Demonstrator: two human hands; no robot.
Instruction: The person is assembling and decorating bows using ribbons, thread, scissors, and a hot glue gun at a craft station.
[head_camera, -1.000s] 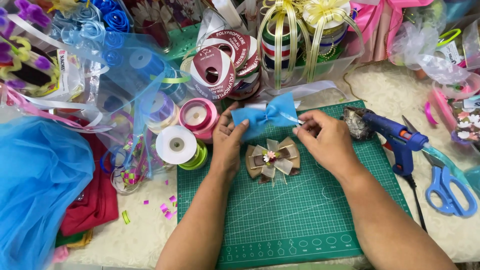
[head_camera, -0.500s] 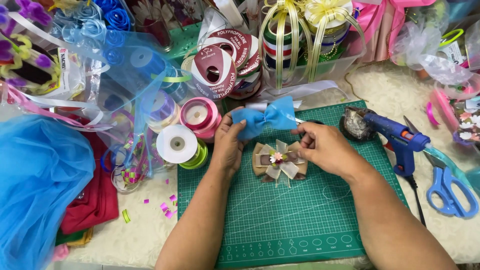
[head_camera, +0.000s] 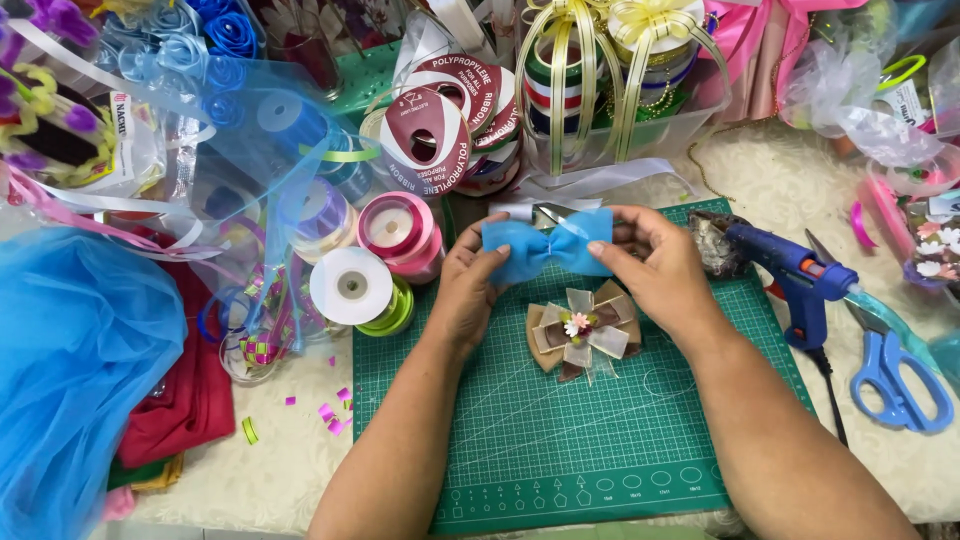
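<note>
Both hands pinch a blue ribbon bow (head_camera: 547, 247), cinched at its middle, above the green cutting mat (head_camera: 560, 440): left hand (head_camera: 468, 290) grips its left loop, right hand (head_camera: 662, 268) its right.

My two bare forearms reach forward, angled inward. My left hand (head_camera: 468, 290) and right hand (head_camera: 665, 268) are close together, fingers curled and pinching, palms facing each other.

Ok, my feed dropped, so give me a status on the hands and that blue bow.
Left hand and right hand both pinch the blue bow, held above the green cutting mat. Beige bow lies just below. Glue gun rests to the right.
</note>
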